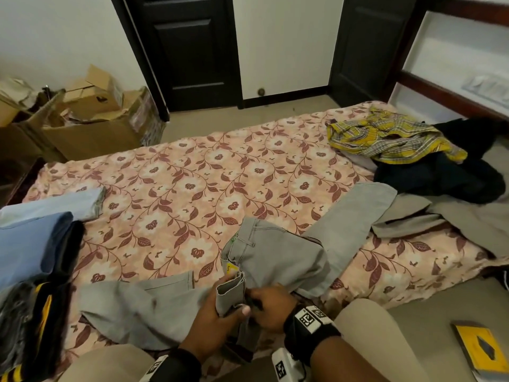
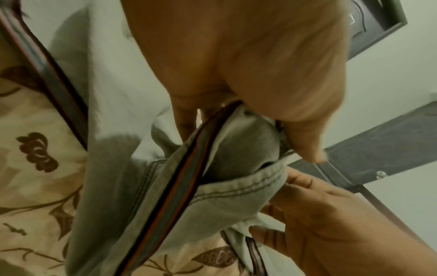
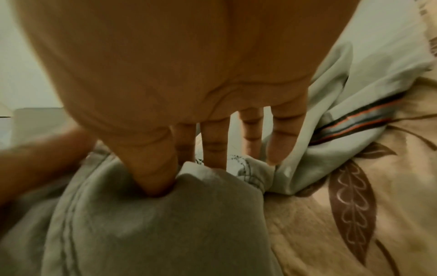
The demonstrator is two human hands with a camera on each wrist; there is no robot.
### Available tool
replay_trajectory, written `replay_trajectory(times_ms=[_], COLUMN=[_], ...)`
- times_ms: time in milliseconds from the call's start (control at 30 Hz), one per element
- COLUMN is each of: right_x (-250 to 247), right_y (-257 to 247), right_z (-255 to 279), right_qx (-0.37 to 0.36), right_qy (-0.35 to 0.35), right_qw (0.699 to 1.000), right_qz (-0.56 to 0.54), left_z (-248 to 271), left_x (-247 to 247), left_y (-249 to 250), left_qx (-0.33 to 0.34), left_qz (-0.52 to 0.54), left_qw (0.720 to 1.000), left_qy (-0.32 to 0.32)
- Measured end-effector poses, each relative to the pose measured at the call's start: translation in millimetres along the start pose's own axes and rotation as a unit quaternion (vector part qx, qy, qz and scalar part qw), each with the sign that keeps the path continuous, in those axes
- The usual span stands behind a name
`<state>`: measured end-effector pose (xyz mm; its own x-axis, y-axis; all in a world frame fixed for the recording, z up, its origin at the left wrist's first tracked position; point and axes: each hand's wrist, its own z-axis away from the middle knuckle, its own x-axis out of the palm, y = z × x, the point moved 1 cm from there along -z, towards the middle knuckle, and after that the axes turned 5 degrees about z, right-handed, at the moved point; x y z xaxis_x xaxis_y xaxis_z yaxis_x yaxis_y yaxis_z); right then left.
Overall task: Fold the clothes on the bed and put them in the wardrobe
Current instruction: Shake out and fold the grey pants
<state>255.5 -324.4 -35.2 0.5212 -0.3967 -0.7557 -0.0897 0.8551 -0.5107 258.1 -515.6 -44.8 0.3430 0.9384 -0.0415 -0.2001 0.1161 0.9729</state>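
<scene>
Grey trousers (image 1: pixel 278 257) lie spread across the near side of the floral bed (image 1: pixel 192 175), one leg to the left and one angled up to the right. My left hand (image 1: pixel 232 297) grips the bunched waistband near the bed's front edge, thumb on top. Beside it, my right hand (image 1: pixel 264 301) pinches the same fabric. The left wrist view shows the left hand (image 2: pixel 248 140) clamping the striped waistband of the trousers (image 2: pixel 224 186), with the right hand (image 2: pixel 319 214) touching the hem. In the right wrist view the right hand (image 3: pixel 187 171) has its thumb dug into the trousers (image 3: pixel 153 224).
Folded blue and black clothes (image 1: pixel 30 244) are stacked at the bed's left end. A yellow plaid shirt (image 1: pixel 391 139), dark garments (image 1: pixel 446 177) and a beige piece (image 1: pixel 440 216) lie loose at the right. Cardboard boxes (image 1: pixel 91 119) stand far left, dark panelled doors (image 1: pixel 190 51) behind. A yellow book (image 1: pixel 479 351) lies on the floor.
</scene>
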Motion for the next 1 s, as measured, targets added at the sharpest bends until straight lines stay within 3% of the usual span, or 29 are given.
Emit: replay_trajectory(times_ms=[133,233,300,400,433,567,633,733,833,900,1000], right_x=[-6,-13,-20,-33,-36,-20,-10,-14,-19,-16,-12], right_y=[-10,-11,-7,2,5,13,14,16,20,18,12], right_z=[-1,-2,-5,-13,-15,-26,-26,-19,-17,-17,-17], right_qx=[-0.021,-0.022,-0.02,-0.007,-0.013,-0.098,-0.062,0.04,0.075,0.076,0.059], right_qy=[-0.003,0.025,0.098,0.268,0.282,0.111,0.073,0.078,0.066,0.092,0.215], right_qw=[0.998,0.999,0.994,0.958,0.955,0.989,0.994,0.993,0.99,0.989,0.974], right_qz=[0.064,0.02,-0.048,-0.103,-0.096,-0.014,0.048,0.077,0.098,0.087,0.049], left_z=[-5,-6,-6,-9,-8,8,18,31,47,60,76], left_x=[3,4,1,-9,-13,-24,-28,-37,-39,-33,-24], left_y=[2,16,23,26,23,13,12,13,14,15,16], left_qx=[-0.003,0.012,0.022,0.015,0.01,-0.036,-0.034,0.014,0.039,0.032,0.038], left_qz=[0.006,-0.015,-0.036,-0.08,-0.106,-0.138,-0.121,-0.098,-0.084,-0.06,-0.088], left_qw=[0.999,0.999,0.998,0.996,0.994,0.99,0.992,0.988,0.967,0.964,0.973], left_qy=[0.033,0.047,0.052,0.037,0.026,-0.006,0.01,0.121,0.238,0.255,0.21])
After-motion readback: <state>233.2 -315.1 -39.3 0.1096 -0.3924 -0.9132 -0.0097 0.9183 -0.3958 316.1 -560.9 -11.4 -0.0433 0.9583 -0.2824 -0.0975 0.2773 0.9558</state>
